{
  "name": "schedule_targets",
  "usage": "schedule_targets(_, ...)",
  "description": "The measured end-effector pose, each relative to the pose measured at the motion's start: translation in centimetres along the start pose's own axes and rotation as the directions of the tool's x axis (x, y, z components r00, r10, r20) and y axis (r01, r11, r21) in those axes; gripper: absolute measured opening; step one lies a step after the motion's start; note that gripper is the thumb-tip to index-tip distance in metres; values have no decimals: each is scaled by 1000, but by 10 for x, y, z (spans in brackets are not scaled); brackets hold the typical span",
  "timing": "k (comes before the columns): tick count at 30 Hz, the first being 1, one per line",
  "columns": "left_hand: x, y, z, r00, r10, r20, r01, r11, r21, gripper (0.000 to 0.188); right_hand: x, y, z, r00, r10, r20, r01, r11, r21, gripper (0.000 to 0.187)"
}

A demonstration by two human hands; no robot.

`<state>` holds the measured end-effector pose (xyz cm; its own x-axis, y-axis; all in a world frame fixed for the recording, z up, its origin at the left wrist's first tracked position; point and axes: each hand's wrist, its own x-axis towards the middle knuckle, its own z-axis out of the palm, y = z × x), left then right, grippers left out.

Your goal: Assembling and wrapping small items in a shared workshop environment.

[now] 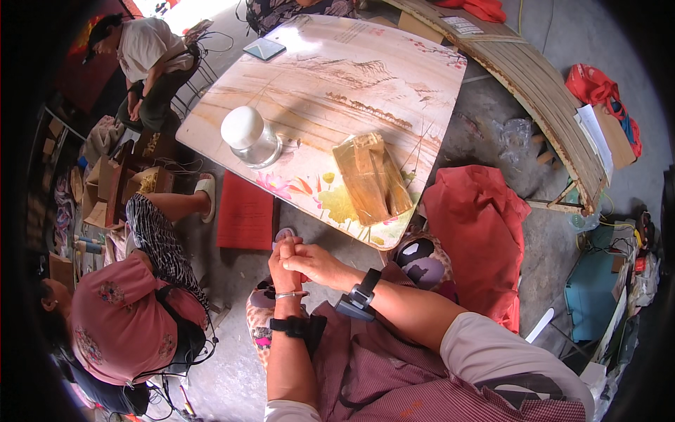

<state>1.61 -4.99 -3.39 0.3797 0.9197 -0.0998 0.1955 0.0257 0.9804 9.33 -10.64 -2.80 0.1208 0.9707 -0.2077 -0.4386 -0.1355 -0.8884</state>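
Note:
My left hand (285, 266) and my right hand (308, 261) are clasped together in front of my lap, below the near edge of the table. The right hand's fingers fold over those of the left, and I see no object held between them. A small red spot shows beneath the right hand, too small to make out. On the table (295, 91), nearest the hands, lie a crinkled packet in yellow-brown clear wrapping (371, 181) and an upright clear jar with a white lid (251, 137). Neither hand touches them.
A flat phone-like thing (264, 48) lies at the table's far left. A red stool (245, 211) stands under its near edge, red cloth (474, 232) hangs at right. Two people sit at left, beside cardboard boxes (105, 186). A wooden bench (534, 77) curves along the right.

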Motion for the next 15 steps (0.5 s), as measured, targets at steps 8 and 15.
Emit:
schedule_targets(8, 0, -1, 1, 1000, 20, -7, -20, 1000, 8, 33, -1, -5, -5, 998, 35, 48, -31, 996, -80, 21)
schedule_targets(15, 3, -13, -3, 998, -54, 21, 57, 991, -123, 33, -1, -4, 2, 999, 28, 44, -25, 998, -66, 31)
